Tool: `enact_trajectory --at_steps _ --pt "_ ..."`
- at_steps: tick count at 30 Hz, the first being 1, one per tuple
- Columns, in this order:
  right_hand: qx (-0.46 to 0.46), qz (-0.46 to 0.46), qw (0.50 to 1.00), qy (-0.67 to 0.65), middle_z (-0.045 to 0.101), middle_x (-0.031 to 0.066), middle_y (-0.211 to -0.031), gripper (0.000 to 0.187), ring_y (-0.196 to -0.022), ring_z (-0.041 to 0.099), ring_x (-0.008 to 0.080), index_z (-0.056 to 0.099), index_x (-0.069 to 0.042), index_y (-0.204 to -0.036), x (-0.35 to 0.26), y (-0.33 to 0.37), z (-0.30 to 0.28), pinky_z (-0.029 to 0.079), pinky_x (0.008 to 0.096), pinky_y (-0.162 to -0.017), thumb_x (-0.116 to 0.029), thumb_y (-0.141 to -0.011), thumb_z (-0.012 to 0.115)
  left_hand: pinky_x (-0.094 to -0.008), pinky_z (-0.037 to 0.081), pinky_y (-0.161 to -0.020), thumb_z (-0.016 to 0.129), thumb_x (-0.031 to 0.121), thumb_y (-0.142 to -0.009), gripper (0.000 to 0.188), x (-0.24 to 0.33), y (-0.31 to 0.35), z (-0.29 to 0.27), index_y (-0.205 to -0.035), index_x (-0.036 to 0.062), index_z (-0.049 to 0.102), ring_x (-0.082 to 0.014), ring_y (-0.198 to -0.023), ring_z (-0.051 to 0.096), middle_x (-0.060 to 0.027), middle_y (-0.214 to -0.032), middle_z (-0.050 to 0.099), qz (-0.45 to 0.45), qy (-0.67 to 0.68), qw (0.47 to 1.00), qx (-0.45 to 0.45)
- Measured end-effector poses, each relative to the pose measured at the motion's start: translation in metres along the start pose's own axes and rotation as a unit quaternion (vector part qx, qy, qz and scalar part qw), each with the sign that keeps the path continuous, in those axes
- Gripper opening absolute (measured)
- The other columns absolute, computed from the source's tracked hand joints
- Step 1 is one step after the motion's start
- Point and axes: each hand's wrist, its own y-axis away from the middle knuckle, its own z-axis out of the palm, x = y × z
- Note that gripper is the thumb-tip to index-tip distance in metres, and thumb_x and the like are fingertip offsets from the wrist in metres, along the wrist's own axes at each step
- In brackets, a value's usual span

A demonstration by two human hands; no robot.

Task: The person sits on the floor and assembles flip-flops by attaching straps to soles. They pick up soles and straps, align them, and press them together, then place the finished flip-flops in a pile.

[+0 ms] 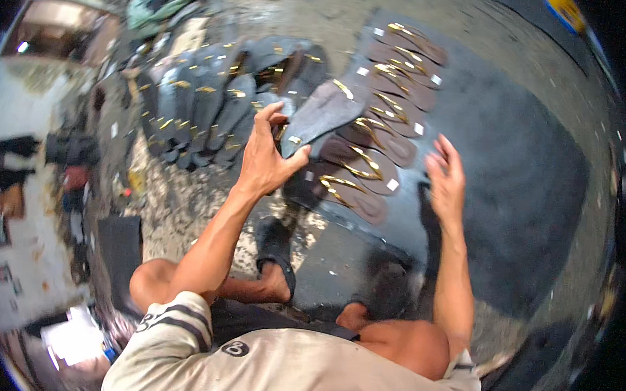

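My left hand [266, 157] grips a dark sandal [325, 114] by one end, its grey underside facing up with gold bits at both ends. It is held above a row of brown sandals [352, 198] with gold straps, several of them bearing small white stickers. Those sandals lie side by side on a dark sheet [501, 171]. My right hand [446, 168] hovers over the sheet just right of the row, fingers apart and slightly blurred, holding nothing. Left of the held sandal, more sandals [203, 110] lie sole up in a packed group.
My feet, in dark clogs [274, 243], rest near the sheet's front edge, beside a dark flat board [334, 265]. At the far left back lies a green cloth bundle [163, 3]. A pale stained wall [30, 250] rises on the left.
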Motion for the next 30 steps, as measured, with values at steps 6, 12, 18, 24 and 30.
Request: enact_trajectory --at_steps 6,12,18,24,30 --pt "-0.166 -0.008 0.967 -0.193 0.059 0.0109 -0.127 0.050 -0.111 0.058 0.0161 0.050 -0.001 -0.135 -0.034 0.007 -0.052 0.050 0.0291 -0.091 -0.018 -0.092 0.068 -0.0271 0.048 -0.082 0.070 0.024 -0.091 0.029 0.061 0.000 0.037 -0.109 0.0009 0.067 -0.0104 -0.089 0.060 -0.0039 -0.103 0.066 -0.105 0.287 0.904 -0.300" --pt "0.009 0.052 0.963 -0.263 0.065 0.0084 -0.117 0.041 -0.105 0.062 0.0158 0.053 0.001 -0.127 -0.046 0.056 -0.100 0.050 0.0329 -0.095 -0.029 -0.100 0.056 -0.0292 0.057 -0.076 0.069 0.028 -0.091 0.048 0.107 -0.014 0.075 -0.126 -0.0028 0.056 -0.0166 -0.096 0.064 -0.0102 -0.112 0.066 -0.169 0.469 0.789 -0.361" --pt "0.117 0.134 0.942 -0.284 0.060 0.0121 -0.123 0.048 -0.112 0.059 0.0194 0.045 0.003 -0.135 -0.025 0.129 -0.108 0.048 0.0337 -0.098 -0.029 -0.101 0.055 -0.0355 0.062 -0.072 0.066 0.031 -0.093 0.047 0.082 0.023 0.127 -0.125 -0.0021 0.056 -0.0200 -0.098 0.067 -0.0138 -0.114 0.066 -0.255 0.552 0.611 -0.506" --pt "0.197 0.159 0.963 -0.094 0.055 0.0138 -0.127 0.050 -0.114 0.054 0.0200 0.043 -0.002 -0.137 0.060 0.179 -0.105 0.041 0.0331 -0.101 -0.032 -0.099 0.056 -0.0326 0.060 -0.079 0.067 0.025 -0.093 0.042 0.051 0.090 0.199 -0.125 0.0012 0.055 -0.0160 -0.096 0.063 -0.0076 -0.111 0.062 -0.367 0.377 0.791 -0.312" --pt "0.202 0.192 0.960 0.015 0.057 0.0090 -0.125 0.042 -0.111 0.054 0.0213 0.053 -0.012 -0.135 0.089 0.187 -0.099 0.044 0.0360 -0.097 -0.032 -0.098 0.057 -0.0305 0.052 -0.071 0.077 0.027 -0.082 0.035 0.029 0.104 0.215 -0.101 -0.0015 0.069 -0.0148 -0.075 0.065 -0.0095 -0.082 0.071 -0.175 0.095 0.938 -0.283"
